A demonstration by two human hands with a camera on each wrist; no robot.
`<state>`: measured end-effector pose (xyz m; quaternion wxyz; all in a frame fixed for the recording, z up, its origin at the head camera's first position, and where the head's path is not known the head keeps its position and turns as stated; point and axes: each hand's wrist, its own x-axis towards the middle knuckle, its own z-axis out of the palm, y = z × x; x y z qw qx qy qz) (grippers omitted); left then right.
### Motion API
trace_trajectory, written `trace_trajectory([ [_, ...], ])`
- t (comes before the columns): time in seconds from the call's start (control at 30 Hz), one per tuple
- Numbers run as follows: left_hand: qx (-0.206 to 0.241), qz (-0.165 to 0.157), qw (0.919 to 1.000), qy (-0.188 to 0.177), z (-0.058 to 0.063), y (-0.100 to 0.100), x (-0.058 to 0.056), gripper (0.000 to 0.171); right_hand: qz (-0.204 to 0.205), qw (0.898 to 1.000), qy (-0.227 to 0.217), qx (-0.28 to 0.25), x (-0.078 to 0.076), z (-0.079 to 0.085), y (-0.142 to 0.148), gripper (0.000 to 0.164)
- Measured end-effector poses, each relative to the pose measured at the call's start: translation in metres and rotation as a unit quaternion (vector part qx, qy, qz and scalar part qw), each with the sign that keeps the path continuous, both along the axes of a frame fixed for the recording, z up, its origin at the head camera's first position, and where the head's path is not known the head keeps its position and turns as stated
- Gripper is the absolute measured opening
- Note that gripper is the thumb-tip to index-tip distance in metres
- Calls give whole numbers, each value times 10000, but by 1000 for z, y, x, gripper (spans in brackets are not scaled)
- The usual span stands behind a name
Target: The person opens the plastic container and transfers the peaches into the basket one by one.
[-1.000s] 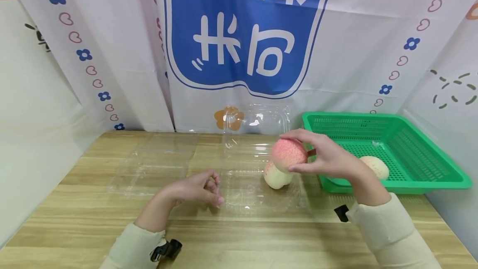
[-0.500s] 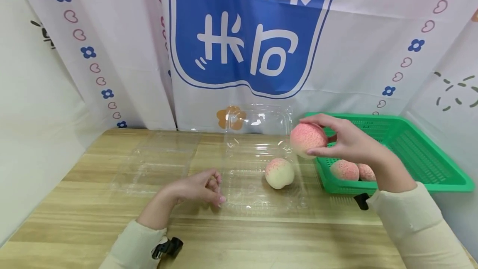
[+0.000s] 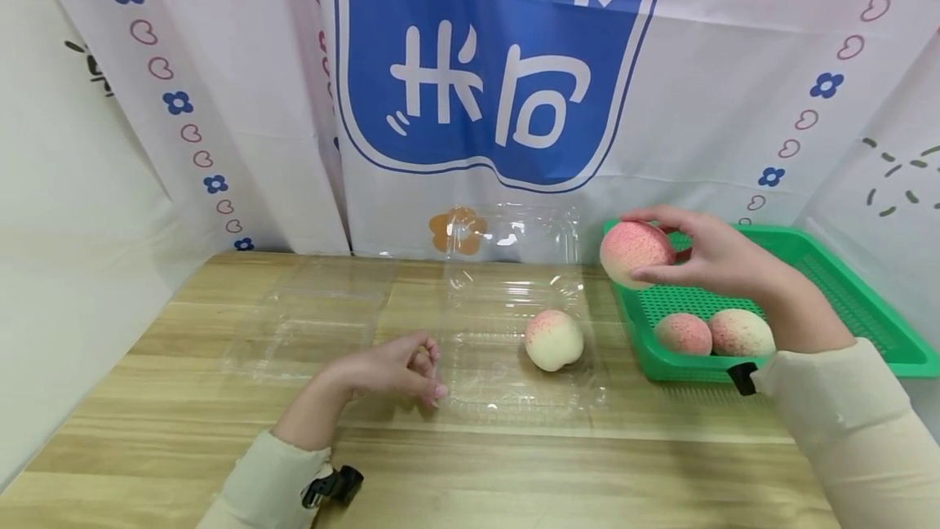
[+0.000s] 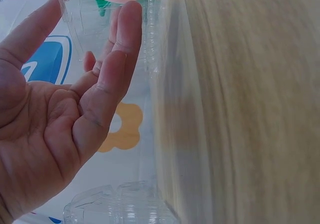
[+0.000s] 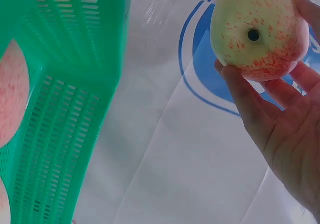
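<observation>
My right hand [image 3: 723,255] grips a pink and cream peach [image 3: 635,253], raised at the near-left side of the green basket [image 3: 646,366]. In the right wrist view this peach [image 5: 257,39] shows a small dark hole, with fingers and thumb around it. Another peach [image 3: 554,341] sits in the right part of an opened clear plastic clamshell box [image 3: 485,374]. My left hand [image 3: 396,370] rests at that box's left edge, fingers loosely bent. A gap shows between its thumb and fingers in the left wrist view; whether the fingertips touch the plastic is unclear.
Inside the basket lie a pink peach [image 3: 683,335] and a paler one [image 3: 740,333], partly beside my right wrist. A second clear clamshell box [image 3: 316,329] lies open to the left on the wooden table [image 3: 441,472]. A printed curtain [image 3: 279,104] hangs behind.
My right hand has moved right and up with the peach, away from the one in the box and to the basket's edge. The left hand has stayed in place.
</observation>
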<state>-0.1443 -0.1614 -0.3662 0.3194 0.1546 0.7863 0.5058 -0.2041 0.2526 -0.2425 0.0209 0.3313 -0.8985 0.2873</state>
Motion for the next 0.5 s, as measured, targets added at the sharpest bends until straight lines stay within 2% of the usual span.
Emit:
trace_trajectory([
  [0.23, 29, -20, 10000, -7, 0, 0, 0, 43, -528, 9982, -144, 249, -11, 0, 12, 64],
  [0.5, 47, -45, 10000, -37, -1, 0, -1, 42, -865, 9939, -148, 661, -28, 2, 24, 62],
])
